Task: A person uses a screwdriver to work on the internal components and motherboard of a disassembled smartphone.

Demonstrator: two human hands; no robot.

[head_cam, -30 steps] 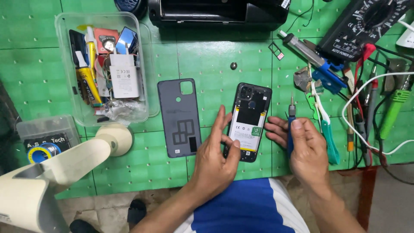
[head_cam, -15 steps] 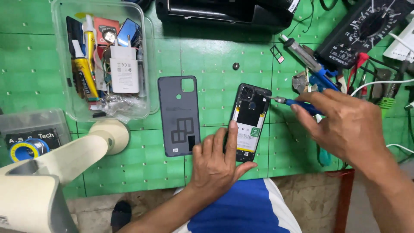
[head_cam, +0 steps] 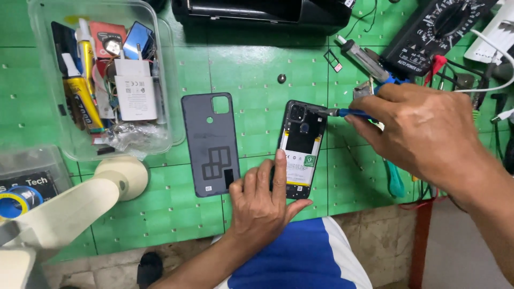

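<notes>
Left hand: my palm is down at lower centre of the frame, fingers spread, forefinger stretched upward, thumb angled out to the right.
Left forearm: runs down-left to the bottom edge.
Right hand: right of centre, knuckles up, fingers pinched together toward the left.
Right forearm: leaves at the lower right corner.

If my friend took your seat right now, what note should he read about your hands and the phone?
Left hand: flat on the lower end of the opened phone, pinning it to the green mat.
Right hand: grips a blue-handled screwdriver, tip at the phone's top right edge beside the camera.
Back cover: already off, lying left of the phone.
One loose screw sits above the phone.
Inner frame and battery are not yet out.
</notes>
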